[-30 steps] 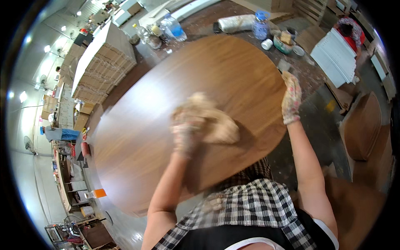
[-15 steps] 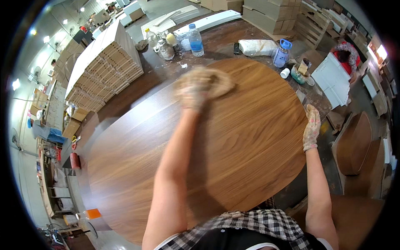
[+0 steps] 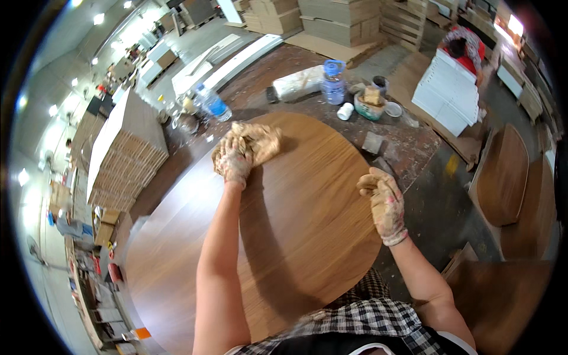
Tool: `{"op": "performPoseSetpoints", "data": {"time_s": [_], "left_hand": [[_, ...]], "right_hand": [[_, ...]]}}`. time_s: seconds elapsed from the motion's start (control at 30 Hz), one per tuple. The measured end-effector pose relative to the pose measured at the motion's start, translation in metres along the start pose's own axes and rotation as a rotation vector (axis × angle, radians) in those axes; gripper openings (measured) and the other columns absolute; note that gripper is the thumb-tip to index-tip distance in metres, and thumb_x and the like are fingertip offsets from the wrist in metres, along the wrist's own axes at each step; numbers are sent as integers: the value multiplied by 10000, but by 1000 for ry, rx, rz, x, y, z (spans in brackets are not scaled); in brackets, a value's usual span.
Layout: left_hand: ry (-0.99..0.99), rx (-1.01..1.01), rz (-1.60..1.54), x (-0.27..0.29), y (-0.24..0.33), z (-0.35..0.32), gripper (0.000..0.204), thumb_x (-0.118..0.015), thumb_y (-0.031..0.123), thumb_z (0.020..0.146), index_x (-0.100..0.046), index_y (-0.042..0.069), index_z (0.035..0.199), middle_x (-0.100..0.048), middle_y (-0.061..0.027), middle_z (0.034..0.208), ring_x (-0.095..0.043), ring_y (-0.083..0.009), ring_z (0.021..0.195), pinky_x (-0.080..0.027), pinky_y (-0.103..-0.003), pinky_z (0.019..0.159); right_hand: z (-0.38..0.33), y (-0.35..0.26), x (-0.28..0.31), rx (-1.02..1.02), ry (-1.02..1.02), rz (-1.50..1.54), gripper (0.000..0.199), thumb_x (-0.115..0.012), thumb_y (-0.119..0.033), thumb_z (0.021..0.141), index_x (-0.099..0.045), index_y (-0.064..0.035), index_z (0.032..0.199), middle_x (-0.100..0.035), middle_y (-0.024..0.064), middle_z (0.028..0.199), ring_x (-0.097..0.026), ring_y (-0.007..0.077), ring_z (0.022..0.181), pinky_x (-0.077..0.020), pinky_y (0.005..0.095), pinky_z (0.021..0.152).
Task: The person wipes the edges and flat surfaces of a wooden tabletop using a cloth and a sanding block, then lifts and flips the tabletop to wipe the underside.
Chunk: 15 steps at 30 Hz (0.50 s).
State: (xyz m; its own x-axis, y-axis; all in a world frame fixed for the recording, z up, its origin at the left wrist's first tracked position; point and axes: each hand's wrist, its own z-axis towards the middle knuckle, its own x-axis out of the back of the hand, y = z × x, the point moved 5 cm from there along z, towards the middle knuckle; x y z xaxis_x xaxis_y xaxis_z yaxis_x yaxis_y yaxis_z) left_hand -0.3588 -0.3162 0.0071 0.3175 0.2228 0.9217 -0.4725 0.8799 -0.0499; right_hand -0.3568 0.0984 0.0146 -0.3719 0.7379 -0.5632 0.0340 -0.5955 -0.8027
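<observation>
A large oval wood-grain panel lies flat before me. My left hand, in a stained knit glove, presses a crumpled tan cloth onto the panel near its far edge, fingers bent over the cloth. At the panel's right edge is my right hand, gloved the same way. Its fingers are slightly curved and apart from the thumb, with nothing seen in them. Whether its fingertips touch the edge I cannot tell.
Beyond the panel, a worn dark table carries a water bottle, a blue-lidded jug, a white roll and a green tub. Stacked boards stand left. At right, a person bends behind white panels.
The view has shifted. My left hand, blurred before, now shows sharply on the cloth. My right hand has turned, its fingers now curving in over the panel's edge.
</observation>
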Motion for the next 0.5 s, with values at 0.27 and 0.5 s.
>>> {"op": "performPoseSetpoints", "data": {"time_s": [0.27, 0.5], "left_hand": [[-114, -547, -472, 65, 272, -54, 502, -705, 273, 752, -638, 178, 1241, -579, -79, 1348, -476, -287, 1318, -346, -483, 1116], [-148, -592, -351, 90, 152, -168, 548, -599, 325, 911, -513, 118, 1411, -460, -137, 1490, -353, -331, 1432, -220, -513, 1194]], "right_hand": [[7, -16, 64, -114, 183, 318, 357, -527, -287, 1020, -597, -66, 1291, -687, 98, 986, -637, 182, 828, -530, 307, 740], [-16, -47, 162, -32, 511, 50, 323, -483, -208, 1036, -586, -37, 1290, -686, 76, 944, -628, 163, 771, -508, 289, 691]]}}
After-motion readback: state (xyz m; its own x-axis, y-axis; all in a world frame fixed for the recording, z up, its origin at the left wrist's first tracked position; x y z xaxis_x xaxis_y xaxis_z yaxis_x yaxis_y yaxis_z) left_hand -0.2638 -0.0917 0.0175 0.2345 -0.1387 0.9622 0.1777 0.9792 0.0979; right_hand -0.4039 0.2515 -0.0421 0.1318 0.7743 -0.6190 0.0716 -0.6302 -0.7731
